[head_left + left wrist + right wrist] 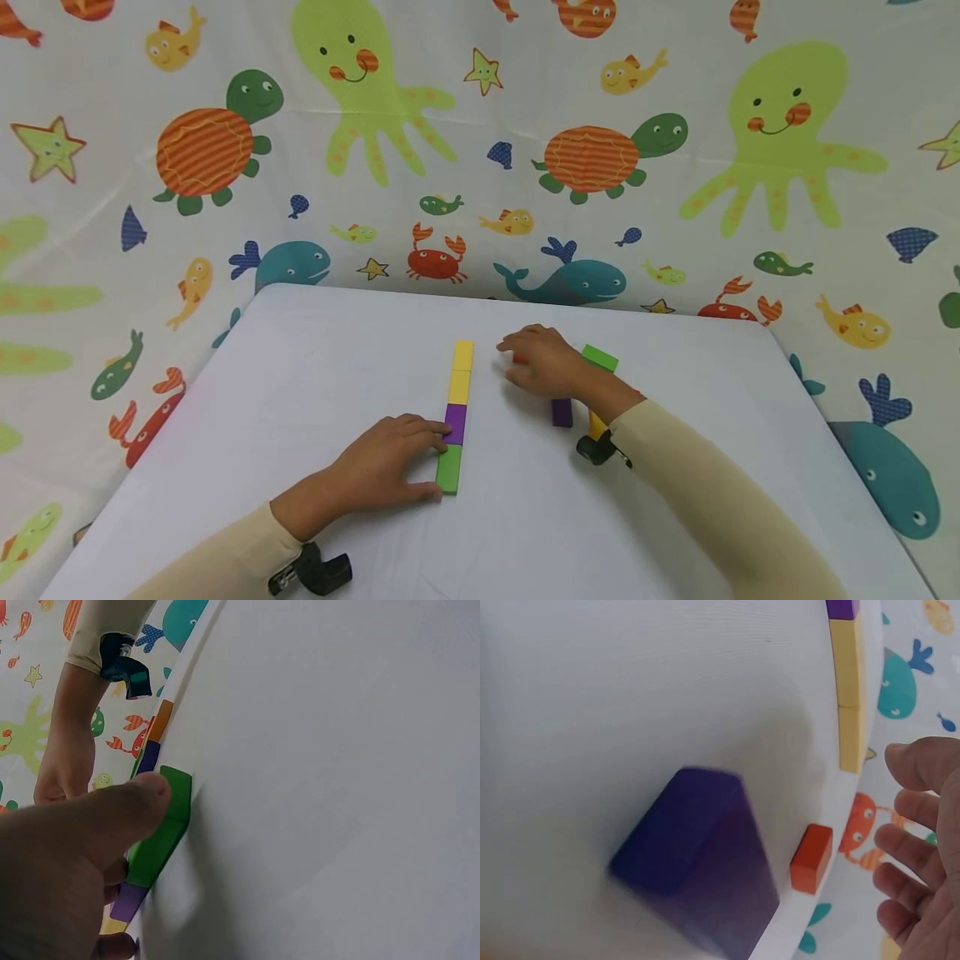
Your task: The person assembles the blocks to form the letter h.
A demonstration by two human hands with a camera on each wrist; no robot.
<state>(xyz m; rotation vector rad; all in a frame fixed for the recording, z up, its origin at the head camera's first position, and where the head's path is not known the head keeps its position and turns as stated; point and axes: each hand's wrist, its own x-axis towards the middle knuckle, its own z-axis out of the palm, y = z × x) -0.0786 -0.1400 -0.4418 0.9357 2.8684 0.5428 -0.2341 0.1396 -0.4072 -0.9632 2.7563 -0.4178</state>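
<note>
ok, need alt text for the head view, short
A person's left hand presses against a row of blocks (yellow, yellow, purple, green) on a white table, while the right hand reaches over an orange block. Loose green and purple blocks lie beside the right wrist.

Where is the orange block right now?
In the right wrist view, the orange block lies on the white table, just under the right hand, right of the block row.

row of four blocks (454,415) at table (315,367) centre, running six to twelve o'clock. left hand (382,467) at nine o'clock of its near end, touching. right hand (542,360) at three o'clock of its far end, over a small block (811,858). loose blocks (579,392) beside that wrist.
</note>
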